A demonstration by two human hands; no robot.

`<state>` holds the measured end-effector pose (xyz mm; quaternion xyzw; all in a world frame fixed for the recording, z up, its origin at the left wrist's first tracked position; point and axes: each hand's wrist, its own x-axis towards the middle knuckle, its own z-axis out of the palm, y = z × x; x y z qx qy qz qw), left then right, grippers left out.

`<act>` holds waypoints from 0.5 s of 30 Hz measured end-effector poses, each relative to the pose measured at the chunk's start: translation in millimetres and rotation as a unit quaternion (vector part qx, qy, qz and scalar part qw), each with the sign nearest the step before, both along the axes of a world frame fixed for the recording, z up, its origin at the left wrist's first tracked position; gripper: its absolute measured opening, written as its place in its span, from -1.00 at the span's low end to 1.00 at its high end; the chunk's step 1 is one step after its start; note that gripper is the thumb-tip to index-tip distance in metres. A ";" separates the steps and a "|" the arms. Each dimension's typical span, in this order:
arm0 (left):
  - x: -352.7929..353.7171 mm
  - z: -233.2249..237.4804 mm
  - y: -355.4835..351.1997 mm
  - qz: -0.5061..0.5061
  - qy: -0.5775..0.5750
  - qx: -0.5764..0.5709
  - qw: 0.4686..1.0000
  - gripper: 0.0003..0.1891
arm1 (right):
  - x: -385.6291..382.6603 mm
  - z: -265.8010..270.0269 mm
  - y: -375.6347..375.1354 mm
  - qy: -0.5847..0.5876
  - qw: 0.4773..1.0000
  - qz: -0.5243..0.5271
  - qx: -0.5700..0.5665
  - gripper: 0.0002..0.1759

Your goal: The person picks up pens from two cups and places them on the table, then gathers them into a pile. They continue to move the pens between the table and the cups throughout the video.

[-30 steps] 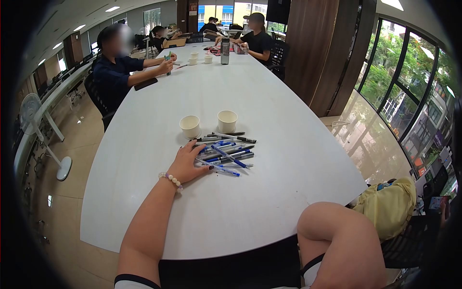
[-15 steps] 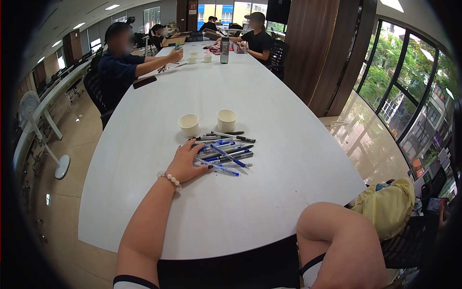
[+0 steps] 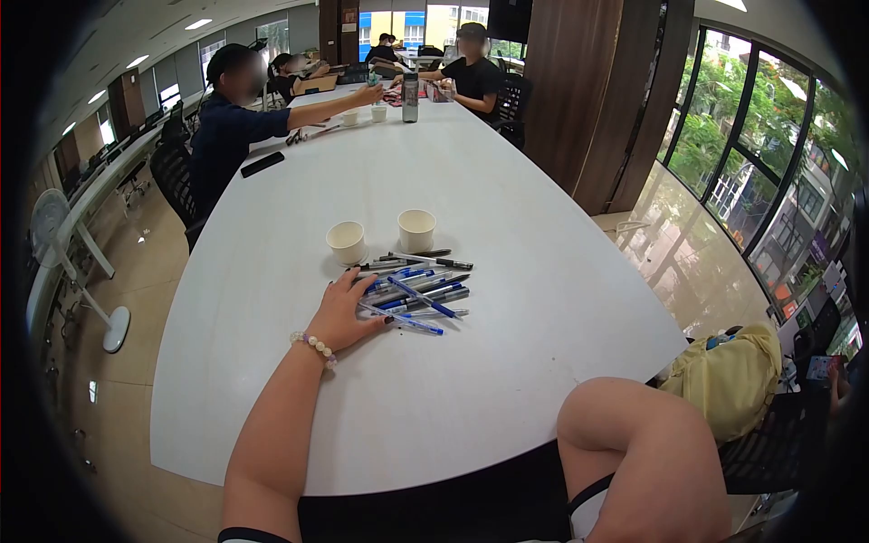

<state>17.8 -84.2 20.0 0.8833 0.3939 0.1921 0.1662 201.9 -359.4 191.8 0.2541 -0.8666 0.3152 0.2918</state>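
Note:
My left hand [image 3: 348, 312] rests on the table at the left edge of a loose pile of pens [image 3: 421, 290]. Its fingers are spread and curve around that side, touching or nearly touching the closest pens; no pen is lifted. Blue, black and clear-barrelled pens lie crossed over one another. Just behind the pile stand two white paper cups, the left cup [image 3: 346, 242] and the right cup [image 3: 417, 231], both upright with no pens showing in them. My right arm [image 3: 634, 443] is bent at the table's near right edge, and its hand is out of view.
The long white table [image 3: 507, 362] stretches away from me. A person at the left holds something small; a phone [image 3: 262, 164] lies nearby. Farther back are more cups [image 3: 378, 115], a bottle [image 3: 410, 98] and other people. A yellow bag [image 3: 729, 380] sits on a chair at right.
The view has shifted slightly. The person on the left has stretched an arm farther across the table, toward the bottle. My left hand keeps its place by the pens.

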 end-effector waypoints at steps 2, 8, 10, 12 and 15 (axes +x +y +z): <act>-0.5 -0.3 -1.4 -0.002 -0.004 -0.001 1.000 -0.21 | 5.2 6.8 6.9 -0.036 0.998 0.018 0.044 -0.92; 1.0 1.2 2.3 -0.002 0.005 0.014 1.000 -0.20 | 18.6 37.9 29.1 -0.146 0.988 0.027 0.047 -0.90; -0.6 -2.4 1.2 -0.006 0.011 0.011 1.000 -0.20 | 26.0 43.6 41.4 -0.158 0.987 0.021 0.036 -0.89; 0.8 -1.7 -0.1 -0.005 0.010 0.007 1.000 -0.21 | 37.6 49.2 56.7 -0.248 0.958 -0.139 0.032 -0.58; 0.0 -9.9 6.9 -0.011 0.008 0.014 1.000 -0.24 | 12.6 28.9 44.8 -0.188 0.792 -0.570 0.117 -0.57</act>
